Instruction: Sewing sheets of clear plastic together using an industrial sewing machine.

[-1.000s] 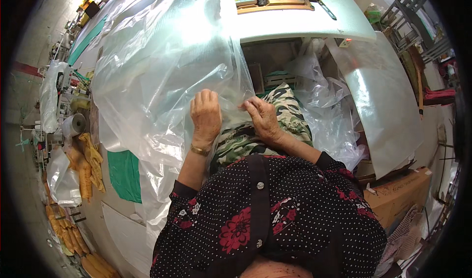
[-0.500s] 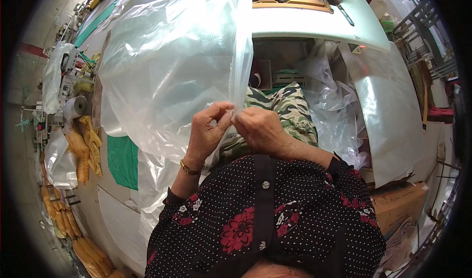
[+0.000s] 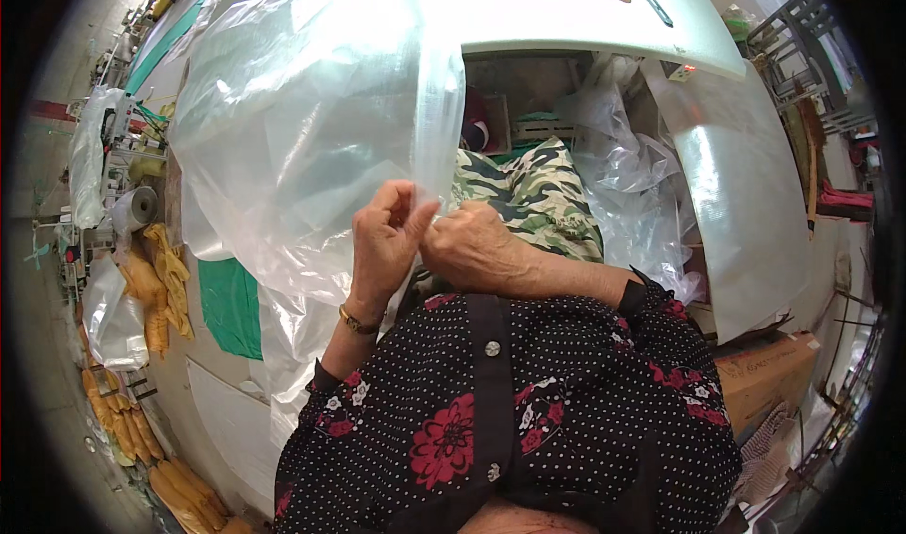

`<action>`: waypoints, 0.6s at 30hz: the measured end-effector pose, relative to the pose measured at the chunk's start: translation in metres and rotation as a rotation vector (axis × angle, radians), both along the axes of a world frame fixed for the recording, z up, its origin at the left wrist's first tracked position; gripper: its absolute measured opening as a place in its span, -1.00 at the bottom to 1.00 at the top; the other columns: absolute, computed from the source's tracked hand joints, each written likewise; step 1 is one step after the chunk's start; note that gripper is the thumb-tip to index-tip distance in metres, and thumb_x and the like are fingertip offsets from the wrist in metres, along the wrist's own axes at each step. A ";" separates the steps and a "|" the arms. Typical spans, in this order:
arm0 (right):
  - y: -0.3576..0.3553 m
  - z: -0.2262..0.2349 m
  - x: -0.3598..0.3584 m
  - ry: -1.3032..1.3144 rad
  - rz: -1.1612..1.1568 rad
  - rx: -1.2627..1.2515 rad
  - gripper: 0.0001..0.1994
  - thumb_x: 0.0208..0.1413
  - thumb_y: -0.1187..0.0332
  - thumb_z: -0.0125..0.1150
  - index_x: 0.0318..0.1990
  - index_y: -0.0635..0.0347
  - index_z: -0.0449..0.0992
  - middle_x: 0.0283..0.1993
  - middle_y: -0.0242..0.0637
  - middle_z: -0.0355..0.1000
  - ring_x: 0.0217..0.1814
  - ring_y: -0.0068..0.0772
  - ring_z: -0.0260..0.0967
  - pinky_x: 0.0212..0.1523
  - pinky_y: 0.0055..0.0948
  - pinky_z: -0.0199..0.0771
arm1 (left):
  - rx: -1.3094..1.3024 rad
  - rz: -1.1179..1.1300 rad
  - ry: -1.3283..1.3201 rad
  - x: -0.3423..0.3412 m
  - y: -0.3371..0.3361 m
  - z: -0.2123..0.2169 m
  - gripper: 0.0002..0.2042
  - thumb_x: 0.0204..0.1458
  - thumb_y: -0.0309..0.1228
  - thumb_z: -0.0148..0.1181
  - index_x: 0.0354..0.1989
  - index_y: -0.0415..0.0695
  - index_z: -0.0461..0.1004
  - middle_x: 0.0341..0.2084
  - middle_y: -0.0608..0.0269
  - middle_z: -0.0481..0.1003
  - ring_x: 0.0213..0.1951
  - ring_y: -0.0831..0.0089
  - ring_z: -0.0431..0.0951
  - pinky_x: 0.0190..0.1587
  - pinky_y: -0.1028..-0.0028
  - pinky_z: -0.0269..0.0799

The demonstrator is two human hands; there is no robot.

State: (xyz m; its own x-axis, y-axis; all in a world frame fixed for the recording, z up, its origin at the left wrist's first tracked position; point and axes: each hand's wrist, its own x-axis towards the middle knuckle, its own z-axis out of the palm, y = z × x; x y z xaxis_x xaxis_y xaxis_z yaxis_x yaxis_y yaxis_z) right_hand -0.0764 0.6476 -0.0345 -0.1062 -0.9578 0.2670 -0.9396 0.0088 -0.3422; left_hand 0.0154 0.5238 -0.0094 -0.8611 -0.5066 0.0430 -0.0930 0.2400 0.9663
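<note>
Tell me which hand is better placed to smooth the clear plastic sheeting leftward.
Probably the left hand: the clear plastic sheeting spreads mostly on its side, while the right hand is near the sheeting's right edge.

There were one left hand (image 3: 380, 241), one right hand (image 3: 477, 248), one gold wristband (image 3: 357, 321), two round buttons (image 3: 493, 348), one dotted shirt (image 3: 576, 374), one pair of camouflage pants (image 3: 547, 199), one grey roll (image 3: 143, 206), one white tabletop (image 3: 585, 29), one thin tool (image 3: 655, 7)

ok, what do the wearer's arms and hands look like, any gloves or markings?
No gloves: left hand and right hand bare. Gold-toned wristband on the left wrist. Black sleeves, white-dotted with red-and-white flowers, ending on the forearms in plain black cuffs.
</note>
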 end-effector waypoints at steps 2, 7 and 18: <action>-0.001 -0.004 -0.003 0.005 0.050 -0.057 -0.83 -0.07 0.30 0.24 -0.47 0.20 0.45 -0.57 -0.24 0.44 -0.50 -0.25 0.50 -0.45 -0.23 0.43 | -0.013 0.019 0.022 -0.001 0.000 -0.006 -0.89 0.19 -0.48 0.16 -0.28 -0.31 0.48 -0.56 0.43 0.44 -0.48 0.75 0.37 -0.46 0.64 0.32; -0.011 -0.018 -0.043 -0.708 -0.079 -0.508 -0.69 0.04 0.15 0.34 -0.42 0.24 0.46 -0.47 -0.23 0.46 -0.38 -0.16 0.45 -0.36 -0.23 0.39 | -0.094 0.211 -0.015 0.007 -0.028 0.022 -0.94 0.14 -0.54 0.22 -0.32 -0.27 0.51 -0.52 0.48 0.44 -0.45 0.76 0.35 -0.43 0.68 0.30; -0.214 0.090 -0.036 -0.555 0.307 -0.561 -0.72 0.22 0.32 0.08 -0.01 0.32 0.40 -0.01 -0.02 0.40 -0.01 -0.09 0.35 0.09 -0.17 0.34 | -1.139 -0.391 -0.080 -0.005 -0.031 0.150 -0.95 0.03 -0.57 0.22 -0.33 -0.23 0.50 -0.51 0.00 0.51 -0.48 0.08 0.55 -0.42 0.29 0.43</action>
